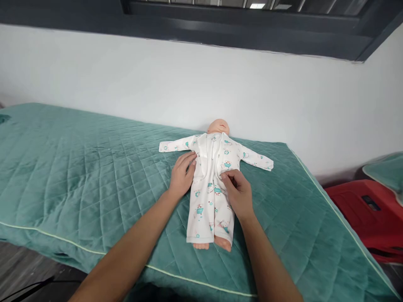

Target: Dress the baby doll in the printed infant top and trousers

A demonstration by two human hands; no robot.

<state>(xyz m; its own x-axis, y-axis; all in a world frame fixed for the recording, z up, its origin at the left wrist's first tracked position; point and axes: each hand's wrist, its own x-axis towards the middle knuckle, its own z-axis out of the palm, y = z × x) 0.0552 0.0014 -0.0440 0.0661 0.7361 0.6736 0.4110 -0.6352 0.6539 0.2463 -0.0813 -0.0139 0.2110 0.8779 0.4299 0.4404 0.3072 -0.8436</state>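
A baby doll lies on its back, head toward the wall. It is dressed in white printed pajama trousers and a matching long-sleeved pajama top, whose two sleeves spread out to the sides. The top's front panels lie apart at the middle. My right hand pinches the lower edge of the front panel on the right between thumb and fingers. Against the doll's left-hand side in the picture, my left hand rests with fingers extended, its fingertips touching the top. Two bare doll feet stick out of the trouser legs.
A green quilted cover with pale piping spreads beneath the doll. Behind it rises a white wall under a dark window frame. Past the bed's right edge stands a red plastic object.
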